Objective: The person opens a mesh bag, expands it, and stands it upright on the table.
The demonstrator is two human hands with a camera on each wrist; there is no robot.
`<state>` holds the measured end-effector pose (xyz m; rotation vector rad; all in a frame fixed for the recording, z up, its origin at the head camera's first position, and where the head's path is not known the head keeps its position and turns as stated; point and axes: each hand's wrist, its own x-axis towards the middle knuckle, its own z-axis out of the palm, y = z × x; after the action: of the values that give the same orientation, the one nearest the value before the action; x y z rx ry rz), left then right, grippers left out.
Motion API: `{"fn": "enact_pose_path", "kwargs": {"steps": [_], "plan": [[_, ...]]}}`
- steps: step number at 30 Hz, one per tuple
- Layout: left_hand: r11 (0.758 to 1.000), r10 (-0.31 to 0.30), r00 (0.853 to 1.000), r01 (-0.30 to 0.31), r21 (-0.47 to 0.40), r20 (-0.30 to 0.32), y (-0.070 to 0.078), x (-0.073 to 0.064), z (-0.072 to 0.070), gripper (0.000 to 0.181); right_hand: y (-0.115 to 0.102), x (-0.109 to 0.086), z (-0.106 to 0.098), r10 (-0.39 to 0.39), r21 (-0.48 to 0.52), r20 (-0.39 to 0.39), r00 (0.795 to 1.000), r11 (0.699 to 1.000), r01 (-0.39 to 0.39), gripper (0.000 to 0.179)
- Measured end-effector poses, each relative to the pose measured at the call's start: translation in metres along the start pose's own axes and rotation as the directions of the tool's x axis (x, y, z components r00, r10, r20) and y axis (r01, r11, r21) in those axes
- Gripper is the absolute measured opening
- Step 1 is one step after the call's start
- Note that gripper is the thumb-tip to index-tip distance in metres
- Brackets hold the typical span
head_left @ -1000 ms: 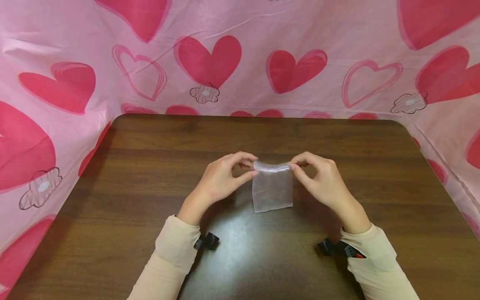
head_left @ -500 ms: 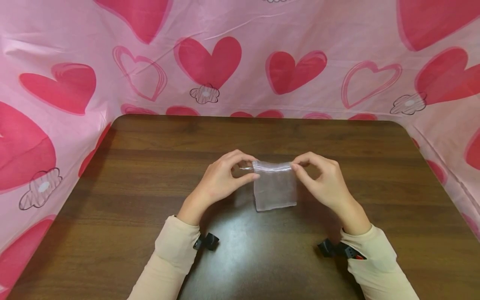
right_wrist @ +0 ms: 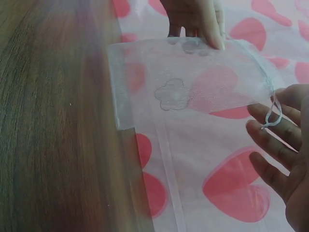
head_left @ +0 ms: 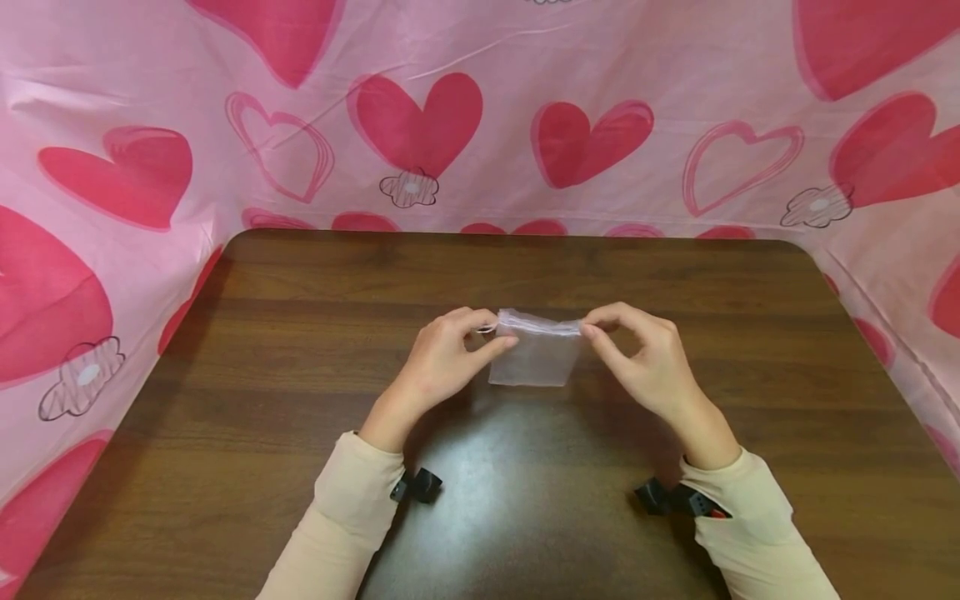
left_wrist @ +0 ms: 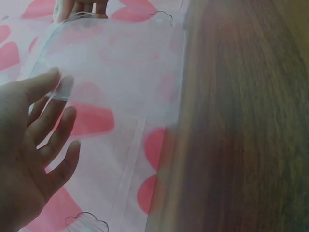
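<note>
Cloth: pink sheet with red hearts (head_left: 517, 50), standing up beyond the fingers and along both sides.
Table: dark wooden top (head_left: 315, 333), below and around the fingers.
Sleeves: cream sleeves (head_left: 352, 492), behind both hands.
Right hand: the right hand (head_left: 660, 362) pinches the bag's right top corner between thumb and forefinger.
Left hand: the left hand (head_left: 442, 358) holds the bag's left edge, thumb over the near face, fingertips behind; from the head, a gap shows between thumb and forefinger.
Bag: small sheer bag (head_left: 536, 354), stretched between the fingers, its body on the near side of them; whether its lower edge touches the table, I cannot tell.
In the way: the left thumb covers part of the bag's upper left in the head view.
Wrist cameras: black cameras (head_left: 427, 486), one at each cuff, behind the fingers.
Cord: white cord (right_wrist: 273, 99); the right wrist view shows its loop by the right fingers, unseen from the head.
Through the fabric: both wrist views show left fingertips behind it.
</note>
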<state>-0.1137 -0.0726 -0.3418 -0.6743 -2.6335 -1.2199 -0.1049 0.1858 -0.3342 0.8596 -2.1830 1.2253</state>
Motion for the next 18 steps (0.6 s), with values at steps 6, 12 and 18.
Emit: {"fn": "enact_pose_path", "kwargs": {"steps": [6,12,18], "plan": [[1.0,0.007,0.997,-0.009,-0.016,-0.071,0.0012,0.0002,-0.0005,0.014,0.0045,-0.0035,0.0031,0.055,-0.057,0.072,0.996,0.997,-0.05,0.032],[0.998,0.041,0.993,-0.045,-0.039,-0.11,0.0012,0.0008,0.0018,0.015,0.0067,-0.0041,0.0067,0.053,-0.09,0.098,0.994,0.995,-0.045,0.031],[0.997,0.033,0.996,-0.039,-0.067,-0.084,0.0017,0.0006,0.0027,0.011,0.0044,-0.0026,0.008,0.054,-0.069,0.052,0.997,0.996,-0.05,0.021]]}}
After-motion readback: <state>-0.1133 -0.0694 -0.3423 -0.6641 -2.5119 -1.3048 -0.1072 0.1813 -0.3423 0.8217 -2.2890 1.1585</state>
